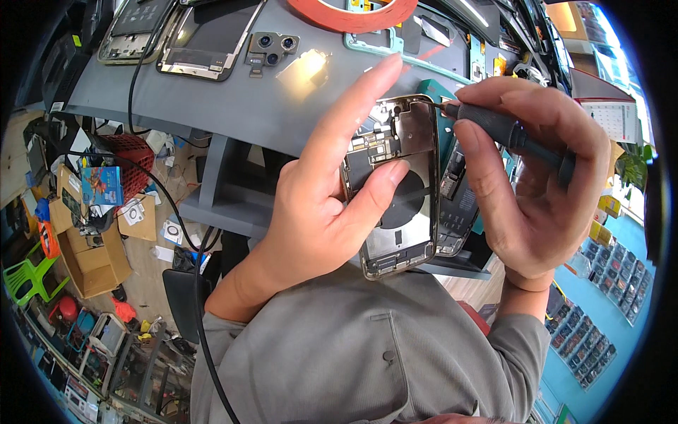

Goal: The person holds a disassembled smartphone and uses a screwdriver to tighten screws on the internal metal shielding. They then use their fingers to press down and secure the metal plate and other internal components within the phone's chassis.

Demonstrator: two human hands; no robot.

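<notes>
An opened phone housing is gripped at its left side by my left hand. That thumb lies across the inside, over a round black pad, and the index finger stretches past the top edge. Small boards and metal brackets fill the upper part of the housing. My right hand is closed around a dark-handled screwdriver. Its thin tip meets the housing's upper right corner; whether a screw is there I cannot make out. Partly hidden behind the housing lies another opened phone.
On the grey desk lie a camera module, opened phone parts and a red tape roll. A black cable hangs at the left. Below stand a cardboard box, a red basket and a green stool.
</notes>
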